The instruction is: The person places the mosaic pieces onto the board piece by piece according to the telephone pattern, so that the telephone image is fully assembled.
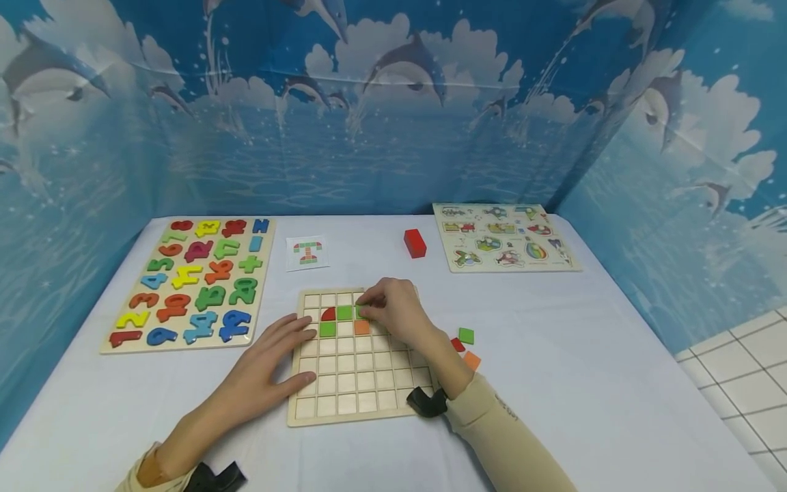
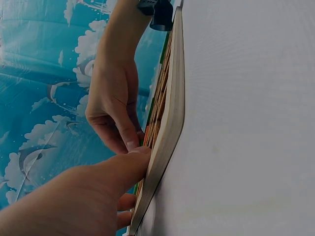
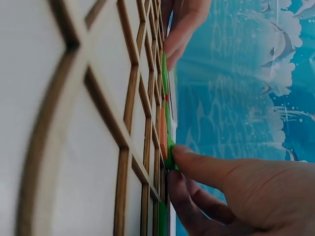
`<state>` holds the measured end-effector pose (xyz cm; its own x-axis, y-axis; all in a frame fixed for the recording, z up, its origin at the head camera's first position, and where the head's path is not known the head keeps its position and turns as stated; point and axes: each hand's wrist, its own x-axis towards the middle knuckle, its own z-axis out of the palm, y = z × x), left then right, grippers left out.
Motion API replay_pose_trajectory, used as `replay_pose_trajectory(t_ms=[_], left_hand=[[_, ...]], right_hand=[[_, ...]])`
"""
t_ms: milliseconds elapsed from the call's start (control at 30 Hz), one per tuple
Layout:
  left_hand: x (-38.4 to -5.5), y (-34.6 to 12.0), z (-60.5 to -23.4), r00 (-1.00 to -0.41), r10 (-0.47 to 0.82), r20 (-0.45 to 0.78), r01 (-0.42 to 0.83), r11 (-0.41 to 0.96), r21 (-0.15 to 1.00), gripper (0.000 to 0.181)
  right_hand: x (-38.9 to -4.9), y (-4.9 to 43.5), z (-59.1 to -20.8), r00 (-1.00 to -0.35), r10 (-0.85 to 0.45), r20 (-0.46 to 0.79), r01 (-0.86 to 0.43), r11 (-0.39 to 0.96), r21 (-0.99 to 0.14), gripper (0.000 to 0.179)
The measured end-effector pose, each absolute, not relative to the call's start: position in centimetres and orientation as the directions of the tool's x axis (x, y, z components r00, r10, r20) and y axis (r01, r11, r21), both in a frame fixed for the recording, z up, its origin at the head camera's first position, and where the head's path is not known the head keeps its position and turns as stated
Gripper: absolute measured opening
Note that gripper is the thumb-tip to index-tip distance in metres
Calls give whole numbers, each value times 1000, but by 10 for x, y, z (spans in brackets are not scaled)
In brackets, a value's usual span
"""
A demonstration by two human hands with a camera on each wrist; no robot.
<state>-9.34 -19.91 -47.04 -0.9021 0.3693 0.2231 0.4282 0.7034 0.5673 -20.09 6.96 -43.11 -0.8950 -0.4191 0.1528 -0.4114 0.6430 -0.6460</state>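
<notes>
A wooden grid board [image 1: 347, 383] lies on the white table. My right hand [image 1: 402, 314] is over its far rows, pinching a green square tile [image 3: 170, 155] between thumb and fingers, close to the grid. Just left of it, a green tile [image 1: 344, 312] and a red quarter-round tile [image 1: 328, 314] sit in the same row. One row nearer are another green tile [image 1: 328, 329] and an orange tile [image 1: 362, 327]. My left hand [image 1: 261, 369] rests at the board's left edge, fingers spread and thumb on the rim. Part of the far right grid is hidden behind the right hand.
Loose green [image 1: 466, 335], red [image 1: 458, 344] and orange [image 1: 472, 360] tiles lie right of the board. Behind it are a pattern card [image 1: 293, 264] and a red block [image 1: 415, 243]. A number puzzle [image 1: 261, 301] stands left, a picture puzzle [image 1: 507, 256] back right.
</notes>
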Motion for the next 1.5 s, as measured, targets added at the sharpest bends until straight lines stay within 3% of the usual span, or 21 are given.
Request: replay_pose_trajectory(t_ms=[733,1000,1133,1500], left_hand=[[-94,-199,-471,-894,376,245,447,697,560,65],[-94,-199,-470,-892,378,247,450,700,555,64],[-94,-200,-471,-892,377,248,450,696,559,63],[-93,-199,-470,-889,376,262,457,687,565,62]], right_hand=[[-195,57,-432,-823,-554,125,-520,645,-561,26],[-190,50,-434,-705,-698,126,-686,625,-373,38],[-187,48,-434,-694,-710,120,-704,634,-320,36],[-189,69,-424,-770,-631,93,-574,620,-535,38]])
